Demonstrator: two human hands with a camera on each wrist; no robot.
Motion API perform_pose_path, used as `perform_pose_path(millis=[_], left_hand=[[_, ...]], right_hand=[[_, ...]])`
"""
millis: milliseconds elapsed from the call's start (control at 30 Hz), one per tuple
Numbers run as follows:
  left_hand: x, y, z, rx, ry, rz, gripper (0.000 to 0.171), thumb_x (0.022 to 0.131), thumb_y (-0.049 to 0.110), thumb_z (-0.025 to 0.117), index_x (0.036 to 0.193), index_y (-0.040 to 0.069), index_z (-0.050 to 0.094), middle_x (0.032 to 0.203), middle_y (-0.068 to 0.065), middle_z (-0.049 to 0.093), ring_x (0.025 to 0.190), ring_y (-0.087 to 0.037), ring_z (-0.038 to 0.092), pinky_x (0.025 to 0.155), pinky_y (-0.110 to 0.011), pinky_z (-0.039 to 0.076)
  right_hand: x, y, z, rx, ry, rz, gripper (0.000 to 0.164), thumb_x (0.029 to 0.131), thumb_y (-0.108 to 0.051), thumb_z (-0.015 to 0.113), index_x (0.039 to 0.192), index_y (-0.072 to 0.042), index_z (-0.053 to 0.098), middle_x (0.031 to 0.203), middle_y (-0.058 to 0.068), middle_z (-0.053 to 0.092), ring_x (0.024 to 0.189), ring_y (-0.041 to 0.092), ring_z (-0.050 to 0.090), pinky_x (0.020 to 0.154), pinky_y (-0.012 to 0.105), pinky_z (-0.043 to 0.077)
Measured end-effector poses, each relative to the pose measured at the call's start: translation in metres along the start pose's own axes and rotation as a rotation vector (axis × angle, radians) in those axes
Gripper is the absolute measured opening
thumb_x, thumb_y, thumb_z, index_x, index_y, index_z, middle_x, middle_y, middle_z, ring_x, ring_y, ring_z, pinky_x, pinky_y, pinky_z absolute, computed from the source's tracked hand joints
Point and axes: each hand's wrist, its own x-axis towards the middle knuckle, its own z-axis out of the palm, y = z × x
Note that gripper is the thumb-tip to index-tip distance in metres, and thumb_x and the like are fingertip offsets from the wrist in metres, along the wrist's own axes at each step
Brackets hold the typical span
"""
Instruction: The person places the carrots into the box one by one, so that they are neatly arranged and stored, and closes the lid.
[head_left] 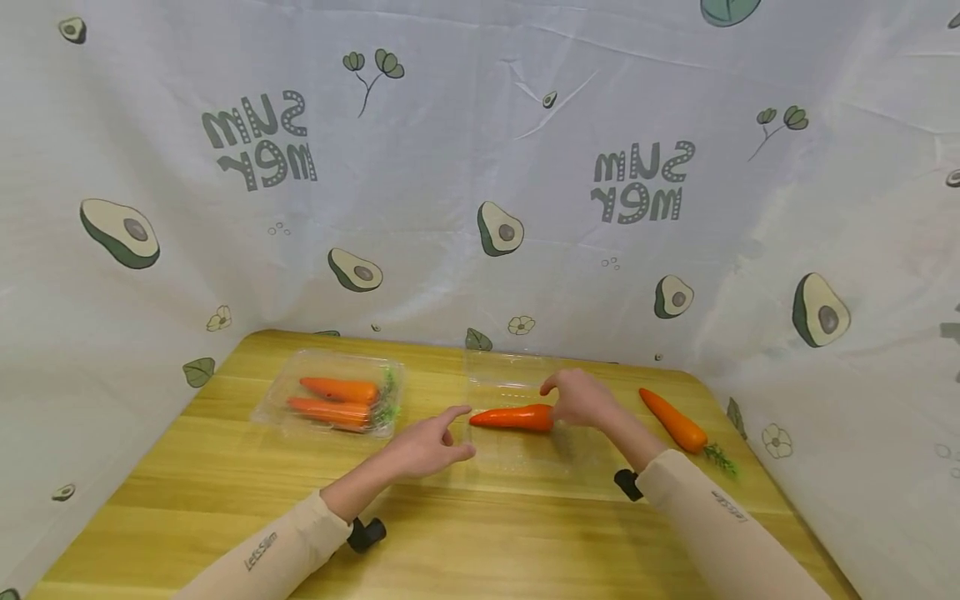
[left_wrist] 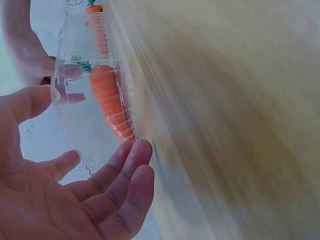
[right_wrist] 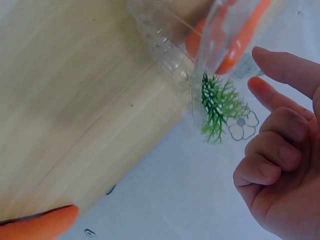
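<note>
An orange carrot [head_left: 517, 417] lies in a clear plastic box [head_left: 510, 457] in the middle of the table, the box's lid raised at the back. In the right wrist view its green leafy top [right_wrist: 218, 107] shows. My left hand [head_left: 427, 448] is at the box's left side with thumb and fingers spread; the left wrist view shows its palm with nothing in it. Over the carrot's thick end is my right hand [head_left: 583, 398]. Its thumb and index finger [right_wrist: 272, 95] stand apart and the other fingers bend in, holding nothing.
At the left stands another clear box [head_left: 273, 392] with two carrots [head_left: 333, 410] and green tops inside. A loose carrot [head_left: 672, 421] with its leafy top lies near the table's right edge. A patterned curtain [head_left: 420, 192] hangs behind the wooden table [head_left: 480, 550].
</note>
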Motion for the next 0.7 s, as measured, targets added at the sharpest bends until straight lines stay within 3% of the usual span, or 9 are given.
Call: perform_pose_path(millis=[167,300,500,700], left_hand=[[0.000,-0.001,0.000,0.006,0.005,0.004,0.070,0.097,0.044,0.064,0.157,0.020,0.036,0.089,-0.001,0.061,0.064,-0.018,0.051,0.056,-0.034,0.041],[-0.001,-0.001,0.000,0.006,0.005,0.006,0.070,0.097,0.043,0.064,0.157,0.019,0.037,0.089,-0.001,0.061,0.064,-0.018,0.052,0.056,-0.034,0.041],[-0.002,0.000,0.000,0.004,0.008,0.007,0.070,0.097,0.043,0.064,0.157,0.019,0.037,0.087,-0.002,0.061,0.061,-0.017,0.049,0.054,-0.033,0.039],[-0.002,0.001,0.000,0.012,0.013,0.005,0.069,0.098,0.042,0.064,0.157,0.019,0.037,0.087,-0.002,0.060,0.062,-0.017,0.049,0.055,-0.033,0.039]], right_hand=[[-0.004,0.007,-0.006,0.054,0.041,0.003,0.034,0.083,-0.018,0.079,0.115,-0.008,0.075,0.119,0.014,0.071,0.095,0.026,0.066,0.084,0.044,0.056],[-0.010,0.014,-0.011,0.107,0.065,0.007,0.036,0.085,-0.019,0.077,0.117,-0.005,0.074,0.102,0.010,0.070,0.083,0.023,0.058,0.072,0.037,0.051],[-0.021,0.025,-0.015,0.207,0.089,0.019,0.037,0.088,-0.017,0.074,0.120,-0.001,0.072,0.079,0.006,0.056,0.068,0.019,0.046,0.059,0.030,0.037],[-0.026,0.039,-0.017,0.299,0.131,0.020,0.036,0.089,-0.016,0.073,0.121,0.001,0.071,0.065,0.001,0.040,0.059,0.017,0.038,0.056,0.031,0.032]])
